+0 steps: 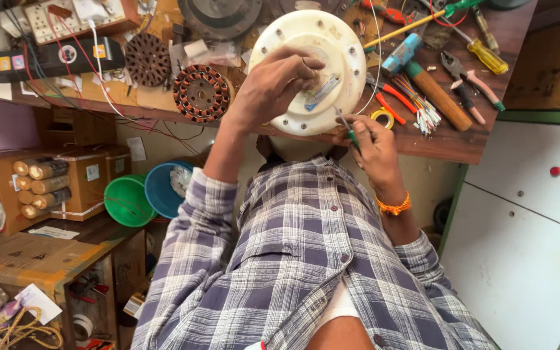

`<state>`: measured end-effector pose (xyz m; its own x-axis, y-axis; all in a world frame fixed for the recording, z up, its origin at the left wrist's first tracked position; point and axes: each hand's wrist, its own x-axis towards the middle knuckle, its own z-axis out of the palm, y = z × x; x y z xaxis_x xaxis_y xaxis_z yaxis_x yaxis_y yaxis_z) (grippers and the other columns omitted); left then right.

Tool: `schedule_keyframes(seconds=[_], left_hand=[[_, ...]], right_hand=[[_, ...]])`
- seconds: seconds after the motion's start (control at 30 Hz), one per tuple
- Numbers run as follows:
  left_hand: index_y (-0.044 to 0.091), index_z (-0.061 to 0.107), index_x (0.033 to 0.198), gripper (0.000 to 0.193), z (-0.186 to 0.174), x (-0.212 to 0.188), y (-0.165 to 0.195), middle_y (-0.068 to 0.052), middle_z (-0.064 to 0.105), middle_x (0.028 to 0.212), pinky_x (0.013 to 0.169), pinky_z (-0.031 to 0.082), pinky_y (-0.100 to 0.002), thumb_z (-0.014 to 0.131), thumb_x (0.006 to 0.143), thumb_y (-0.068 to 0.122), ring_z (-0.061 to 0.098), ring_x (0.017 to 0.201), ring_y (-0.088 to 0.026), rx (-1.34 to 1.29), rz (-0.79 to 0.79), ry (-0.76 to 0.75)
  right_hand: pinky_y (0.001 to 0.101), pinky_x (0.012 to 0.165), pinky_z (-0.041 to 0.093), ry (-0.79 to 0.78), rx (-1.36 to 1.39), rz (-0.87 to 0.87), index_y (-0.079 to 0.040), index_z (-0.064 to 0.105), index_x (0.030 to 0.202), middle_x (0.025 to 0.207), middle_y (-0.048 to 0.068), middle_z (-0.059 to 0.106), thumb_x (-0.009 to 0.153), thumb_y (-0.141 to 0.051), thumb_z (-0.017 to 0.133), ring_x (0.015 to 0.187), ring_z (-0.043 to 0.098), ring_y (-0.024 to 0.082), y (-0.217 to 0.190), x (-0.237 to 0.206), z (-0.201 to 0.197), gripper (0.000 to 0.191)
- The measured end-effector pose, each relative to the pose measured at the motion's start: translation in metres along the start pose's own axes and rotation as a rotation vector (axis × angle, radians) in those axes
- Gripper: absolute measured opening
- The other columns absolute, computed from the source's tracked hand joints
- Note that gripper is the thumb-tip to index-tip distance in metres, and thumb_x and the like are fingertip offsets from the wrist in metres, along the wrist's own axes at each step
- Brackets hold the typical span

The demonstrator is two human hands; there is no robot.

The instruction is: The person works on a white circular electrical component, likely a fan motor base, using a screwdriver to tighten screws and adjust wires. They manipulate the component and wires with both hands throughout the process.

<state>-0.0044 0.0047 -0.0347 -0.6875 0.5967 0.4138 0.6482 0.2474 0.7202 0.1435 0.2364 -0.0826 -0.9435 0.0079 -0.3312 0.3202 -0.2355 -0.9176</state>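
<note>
Left hand [280, 81] is curled over the top of the round cream-white motor cover [309, 71], fingers bent and pressing on its face beside a small silvery label patch, steadying it. Right hand [371, 146] sits just at the cover's lower rim, closed around a slim green-handled screwdriver [348, 133], its tip angled up against the cover's edge; an orange bracelet [393, 207] rings that wrist. The cover lies flat on the wooden workbench [448, 146], close to its front edge. Just right of it, a roll of yellow tape [382, 118], a bundle of coloured wires [422, 107], a blue-headed hammer [422, 74], pliers and a yellow screwdriver [487, 57]. To the left, a copper-wound stator [201, 93] and a second, darker one [147, 59], with a switchboard [66, 19] behind. Below the bench, a green bowl [124, 201] and a blue bowl [166, 189] side by side, and the plaid shirt [306, 259] fills the foreground.
</note>
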Motion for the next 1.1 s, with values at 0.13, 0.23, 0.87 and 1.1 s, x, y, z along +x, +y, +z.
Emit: schedule_keyframes(seconds=[0.13,0.23,0.87,1.1], left_hand=[[0.006,0.06,0.099,0.014,0.008,0.003,-0.002,-0.001,0.077,0.112,0.082,0.06,-0.033,0.074,0.097,0.006,0.073,0.101,-0.02,0.093,-0.036,0.054],[0.007,0.06,0.099,0.011,0.023,-0.004,0.005,0.001,0.078,0.105,0.077,0.059,-0.033,0.071,0.099,0.009,0.073,0.094,-0.02,0.155,-0.088,0.172],[0.003,0.049,0.103,0.016,0.059,-0.021,-0.035,-0.008,0.079,0.103,0.075,0.064,-0.031,0.058,0.109,0.015,0.08,0.087,-0.019,-0.125,-0.112,0.356],[0.003,0.049,0.104,0.016,0.063,-0.023,-0.034,-0.01,0.078,0.1,0.076,0.064,-0.03,0.058,0.109,0.016,0.079,0.089,-0.021,-0.216,-0.174,0.406]], right_hand=[[0.0205,0.061,0.042,-0.027,-0.367,-0.137,-0.001,0.07,0.13,0.087,0.006,0.067,0.108,-0.019,0.059,0.068,0.053,0.004,-0.016,0.013,0.016,0.031],[0.0232,0.08,0.054,0.024,-0.47,-0.345,0.0,0.069,0.123,0.1,0.004,0.075,0.101,-0.015,0.069,0.089,0.068,0.007,-0.027,0.016,0.025,0.026],[0.0281,0.079,0.055,0.21,-0.523,-0.497,0.0,0.075,0.12,0.1,0.012,0.075,0.093,-0.004,0.081,0.088,0.07,0.015,-0.015,0.035,0.038,0.027],[0.0298,0.08,0.055,0.182,-0.558,-0.547,-0.002,0.074,0.122,0.105,0.013,0.074,0.092,-0.001,0.08,0.091,0.07,0.016,-0.016,0.039,0.046,0.031]])
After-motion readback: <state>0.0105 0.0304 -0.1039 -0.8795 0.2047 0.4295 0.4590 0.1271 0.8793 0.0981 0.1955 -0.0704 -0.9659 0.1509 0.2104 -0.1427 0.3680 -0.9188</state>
